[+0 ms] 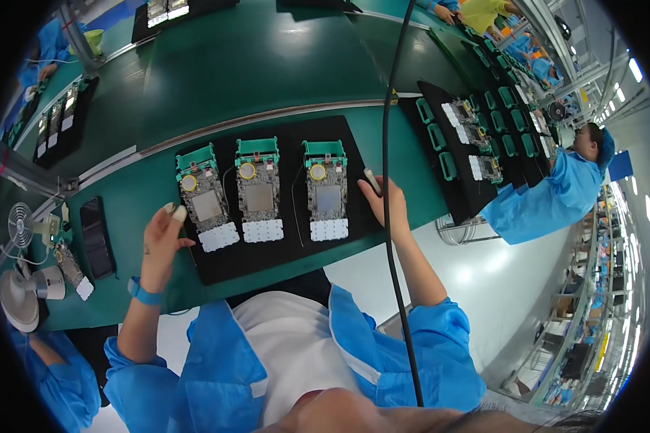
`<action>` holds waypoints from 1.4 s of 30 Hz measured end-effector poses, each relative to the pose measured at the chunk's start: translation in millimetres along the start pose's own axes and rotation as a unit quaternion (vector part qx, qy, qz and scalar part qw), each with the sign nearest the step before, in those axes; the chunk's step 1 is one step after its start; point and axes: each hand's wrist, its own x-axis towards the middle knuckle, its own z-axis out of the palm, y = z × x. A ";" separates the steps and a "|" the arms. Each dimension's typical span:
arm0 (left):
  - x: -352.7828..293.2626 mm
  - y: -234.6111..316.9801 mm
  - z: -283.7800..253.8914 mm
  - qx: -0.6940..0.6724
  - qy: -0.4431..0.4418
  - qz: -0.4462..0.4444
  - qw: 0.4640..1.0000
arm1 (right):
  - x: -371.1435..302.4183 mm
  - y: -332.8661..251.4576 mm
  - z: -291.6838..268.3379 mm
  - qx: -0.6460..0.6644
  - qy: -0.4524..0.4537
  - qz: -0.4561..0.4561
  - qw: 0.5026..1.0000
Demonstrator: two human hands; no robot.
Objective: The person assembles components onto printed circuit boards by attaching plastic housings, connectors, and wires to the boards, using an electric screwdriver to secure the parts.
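Observation:
A black mat [283,216] lies on the green worktop in front of me. On it, side by side, are three circuit boards: the left board [208,206], the middle board [260,196] and the right board [328,198]. Each has a green connector at its far end, a round yellow sticker and a white block at its near end. My left hand [165,237], fingers apart and pale covers on two fingertips, is at the mat's left edge. At its right edge, my right hand [388,206] has thumb and a covered finger stretched out; a black cable [391,144] crosses it.
Left of the mat lie a dark phone [97,237], a small fan [20,225] and another circuit board [70,267]. A metal rail [224,119] runs behind the mat. Racks of boards [469,137] stand at right, near a person in blue [549,195].

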 end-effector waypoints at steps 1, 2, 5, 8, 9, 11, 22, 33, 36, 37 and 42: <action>9.4 -5.1 -6.4 0.067 -0.035 0.009 0.997 | 5.1 0.9 -2.5 0.106 -0.113 0.111 0.982; 14.0 -5.0 -13.2 0.065 -0.032 0.017 0.997 | 12.6 0.1 -4.3 0.209 -0.223 0.215 0.928; 19.9 -17.7 -23.3 0.035 -0.055 0.031 0.997 | 1.9 -33.9 -15.1 0.365 -0.212 0.248 0.872; 23.3 -4.1 -8.5 -0.099 -0.081 0.127 0.984 | 8.4 -37.8 -16.5 0.371 -0.180 0.253 0.875; 27.7 12.6 -2.7 -0.133 -0.095 0.140 0.977 | 14.6 -39.5 -15.7 0.403 -0.162 0.275 0.858; 65.4 18.9 -3.1 -0.187 -0.127 0.144 0.963 | 44.4 -39.6 -11.8 0.427 -0.133 0.247 0.860; 177.6 47.6 65.7 -0.162 -0.061 0.166 0.971 | 270.7 60.1 121.0 0.297 0.080 0.222 0.925; 105.6 0.0 41.9 0.111 -0.125 0.248 0.954 | 181.3 -31.4 49.1 -0.098 0.211 -0.073 0.970; 107.6 5.9 32.0 0.131 -0.135 0.259 0.947 | 129.3 47.4 -77.3 -0.263 0.365 0.111 0.886; 113.8 1.9 25.8 0.139 -0.131 0.259 0.947 | 114.6 63.0 -113.0 -0.322 0.312 0.268 0.853; 98.6 21.2 64.5 0.093 -0.193 0.198 0.956 | 30.3 198.0 -181.8 -0.261 0.180 0.444 0.838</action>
